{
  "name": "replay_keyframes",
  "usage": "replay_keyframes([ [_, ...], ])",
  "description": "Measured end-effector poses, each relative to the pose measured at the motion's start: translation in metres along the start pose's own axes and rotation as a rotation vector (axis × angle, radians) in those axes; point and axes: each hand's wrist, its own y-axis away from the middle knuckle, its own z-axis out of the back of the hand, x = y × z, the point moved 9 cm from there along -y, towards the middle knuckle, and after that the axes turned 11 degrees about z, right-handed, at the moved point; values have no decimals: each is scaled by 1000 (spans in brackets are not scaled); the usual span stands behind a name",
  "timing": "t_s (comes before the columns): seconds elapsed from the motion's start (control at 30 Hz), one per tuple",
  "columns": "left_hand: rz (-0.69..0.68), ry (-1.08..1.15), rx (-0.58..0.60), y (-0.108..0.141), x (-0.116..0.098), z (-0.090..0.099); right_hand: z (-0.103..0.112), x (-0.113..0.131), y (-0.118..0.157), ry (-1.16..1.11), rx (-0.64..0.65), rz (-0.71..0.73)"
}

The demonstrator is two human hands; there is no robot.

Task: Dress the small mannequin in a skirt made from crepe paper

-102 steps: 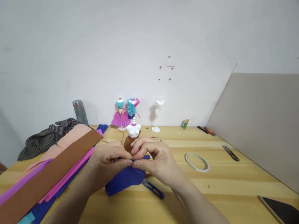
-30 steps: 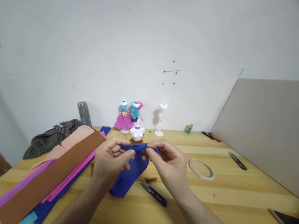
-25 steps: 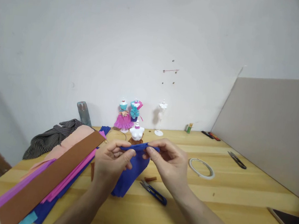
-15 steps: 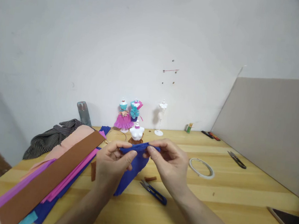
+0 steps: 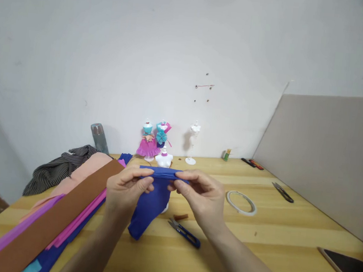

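Observation:
Between my two hands a strip of blue crepe paper is stretched, its top edge gathered in folds and the rest hanging down over the table. My left hand pinches the left end of the folded edge between thumb and fingers. The right end is pinched by my right hand. Just behind the paper stands a small white mannequin, its lower part mostly hidden. Thread snips with blue handles lie below my right hand, beside a brown scrap.
Stacked paper strips, a brown one on top, lie left beside a striped cloth and a bottle. Dressed mannequins and a bare one stand by the wall. Rightward lie a tape roll, black snips and a phone-like object.
My hands have drawn slightly apart, the left one moving left. The paper's folded edge is now level and longer between them, and more of the sheet hangs toward the viewer.

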Motion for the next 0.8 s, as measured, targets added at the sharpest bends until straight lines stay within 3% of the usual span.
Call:
replay_keyframes([
  [0.13,2,-33,10,-2,-4,3,-3,2,-1,-15,44,6],
  [0.37,31,-11,-86,1,-4,8,2,0,-2,6,-18,-11],
  [0.8,-88,-23,-32,1,-18,8,9,0,-8,-18,-38,41],
])
